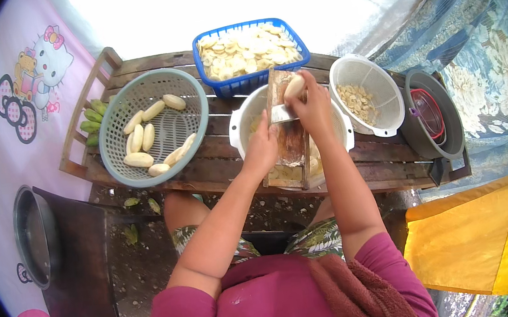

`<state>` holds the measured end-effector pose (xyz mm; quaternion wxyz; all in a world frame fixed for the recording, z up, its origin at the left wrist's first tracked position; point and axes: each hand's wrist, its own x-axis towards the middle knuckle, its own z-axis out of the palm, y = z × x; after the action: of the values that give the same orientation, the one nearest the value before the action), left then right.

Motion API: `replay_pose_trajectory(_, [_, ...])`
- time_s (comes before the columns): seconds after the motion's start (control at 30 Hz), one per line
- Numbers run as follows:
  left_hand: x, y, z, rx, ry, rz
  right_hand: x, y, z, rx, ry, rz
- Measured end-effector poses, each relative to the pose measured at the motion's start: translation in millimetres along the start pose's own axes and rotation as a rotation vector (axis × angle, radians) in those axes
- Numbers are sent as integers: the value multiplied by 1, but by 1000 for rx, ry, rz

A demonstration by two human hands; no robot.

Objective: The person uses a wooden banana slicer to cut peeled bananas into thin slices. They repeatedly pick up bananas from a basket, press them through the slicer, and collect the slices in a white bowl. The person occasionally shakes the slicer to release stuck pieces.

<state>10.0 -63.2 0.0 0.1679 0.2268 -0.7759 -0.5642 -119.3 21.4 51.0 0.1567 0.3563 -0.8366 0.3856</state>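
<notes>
My left hand [262, 145] grips the left edge of a wooden slicer board [291, 141] with a pale metal blade plate [282, 113] across it. The board leans over a white colander [237, 134] that holds slices. In my right hand [314, 105] is a peeled banana [294, 87], held on the board just above the blade plate. Behind stands a blue plastic basket [248, 81] full of banana slices [249, 51]. To the left, several whole peeled bananas [138, 159] lie in a grey-green plastic colander [203, 117].
Right of the board, a white strainer [384, 88] holds small slices, beside a grey basin [454, 122] with a red-rimmed container [428, 114]. Green bananas [92, 115] lie at the slatted wooden bench's [221, 163] left end. A metal basin [35, 235] sits on a dark surface lower left.
</notes>
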Motion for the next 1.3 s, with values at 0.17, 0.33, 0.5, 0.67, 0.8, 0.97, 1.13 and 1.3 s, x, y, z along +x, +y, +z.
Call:
replay_pose_trajectory(0.17, [2, 0, -1, 33, 27, 48, -20, -8, -13, 24, -89, 15])
replay_pose_trajectory(0.33, [-2, -5, 2, 16, 52, 84, -91, -15, -33, 1, -163, -23])
replay_pose_trajectory(0.5, [0, -1, 0, 16, 2, -2, -4, 6, 3, -23, -42, -14])
replay_pose_trajectory(0.67, [0, 4, -2, 53, 5, 7, -7, 1, -4, 88, -129, 59])
replay_pose_trajectory(0.8, [-2, 2, -1, 18, -2, -26, -88, -22, -38, 12, -171, -9])
replay_pose_trajectory(0.97, [-3, 4, -2, -22, -12, -41, -34, -2, -9, 27, -62, -57])
replay_pose_trajectory(1.13, [-1, 8, -4, 16, 8, 13, 6, 10, 4, -18, -45, -19])
replay_pose_trajectory(1.3, [-3, 4, -1, 14, 18, 24, -87, -24, -38, 29, -146, -28])
